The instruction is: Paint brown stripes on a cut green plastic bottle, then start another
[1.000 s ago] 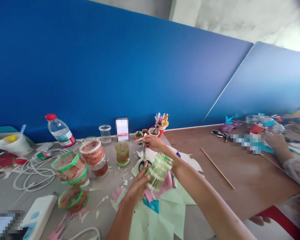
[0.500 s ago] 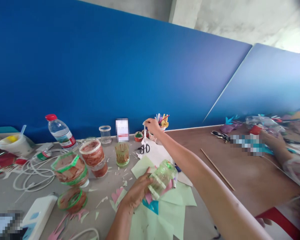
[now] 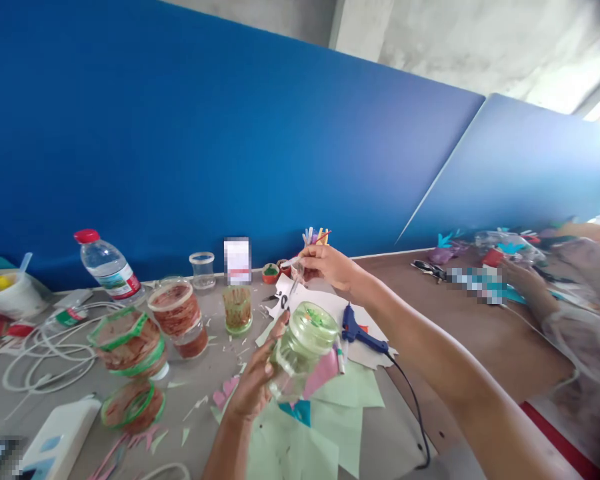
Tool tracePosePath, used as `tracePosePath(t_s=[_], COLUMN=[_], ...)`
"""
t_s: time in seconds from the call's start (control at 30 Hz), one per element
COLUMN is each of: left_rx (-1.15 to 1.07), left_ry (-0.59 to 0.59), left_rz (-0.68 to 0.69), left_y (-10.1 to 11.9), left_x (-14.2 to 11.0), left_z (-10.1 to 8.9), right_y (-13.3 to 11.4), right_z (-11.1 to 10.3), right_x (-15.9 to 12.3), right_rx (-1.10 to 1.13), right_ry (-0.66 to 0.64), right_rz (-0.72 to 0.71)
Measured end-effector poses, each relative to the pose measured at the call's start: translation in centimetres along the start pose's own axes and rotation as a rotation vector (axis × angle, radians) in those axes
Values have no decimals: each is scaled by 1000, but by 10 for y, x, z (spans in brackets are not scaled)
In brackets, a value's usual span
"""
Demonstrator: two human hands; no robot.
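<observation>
My left hand is wrapped round a clear green plastic jar, now tilted so that its round end with green and orange bits faces up. My right hand is raised beyond the jar, its fingers pinched on a thin whitish strip that hangs down. Black-handled scissors lie under the strip on white paper. To the right of the jar rests a blue glue gun with its black cord. Pale green sheets and pink paper lie beneath the jar.
Brown-coated cups and a water bottle stand left, near a coiled white cable and a power strip. A phone leans on the blue partition. At right, another person's hand works among craft pieces.
The jar has been turned from lying sideways to more upright, its round end up. My right hand has shifted slightly right and down with the strip. The glue gun has come into fuller view.
</observation>
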State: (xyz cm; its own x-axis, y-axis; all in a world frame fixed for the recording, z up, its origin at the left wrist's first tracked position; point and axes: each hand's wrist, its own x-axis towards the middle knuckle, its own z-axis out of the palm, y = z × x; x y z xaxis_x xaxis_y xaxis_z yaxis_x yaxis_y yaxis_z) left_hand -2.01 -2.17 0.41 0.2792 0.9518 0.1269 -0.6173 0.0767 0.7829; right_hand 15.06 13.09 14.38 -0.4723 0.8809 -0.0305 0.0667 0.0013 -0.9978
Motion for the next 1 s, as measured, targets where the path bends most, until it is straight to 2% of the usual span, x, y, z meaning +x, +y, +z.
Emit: tracePosePath(t_s=[0.13, 0.27, 0.37, 0.43, 0.53, 0.6, 0.67, 0.73, 0.8, 0.87, 0.97, 1.0], left_rx=[164, 314, 367, 350, 309, 373, 485, 373, 215, 140, 135, 142], left_ry=[-80, -194, -270, -280, -255, -307, -388, -323, -257, -248, -177, -143], left_rz=[11, -51, -94, -102, -135, -209, -279, -277, -253, -248, -188, -169], left_y=[4, 2, 1, 2, -2, -7, -13, -16, -15, -12, -8, -9], left_x=[0, 3, 6, 6, 6, 5, 6, 7, 9, 10, 9, 9], left_z=[10, 13, 12, 10, 10, 12, 16, 18, 17, 12, 2, -1], right_y=[9, 15, 23, 29, 29, 18, 1, -18, -32, -41, -45, -45], right_z=[0, 6, 13, 18, 16, 4, -14, -31, -41, -42, -40, -41], right_x=[-23, -29, -26, -21, -10, -1, 6, 5, -6, -27, -74, -92], right_rx=[137, 308, 319, 283, 266, 319, 358, 365, 236, 80, -122, -154], right_ry=[-150, -324, -340, -251, -13, 180, 296, 365, 284, 168, -3, -57], right_rz=[102, 191, 172, 132, 43, -64, -163, -268, -288, -273, -284, -331])
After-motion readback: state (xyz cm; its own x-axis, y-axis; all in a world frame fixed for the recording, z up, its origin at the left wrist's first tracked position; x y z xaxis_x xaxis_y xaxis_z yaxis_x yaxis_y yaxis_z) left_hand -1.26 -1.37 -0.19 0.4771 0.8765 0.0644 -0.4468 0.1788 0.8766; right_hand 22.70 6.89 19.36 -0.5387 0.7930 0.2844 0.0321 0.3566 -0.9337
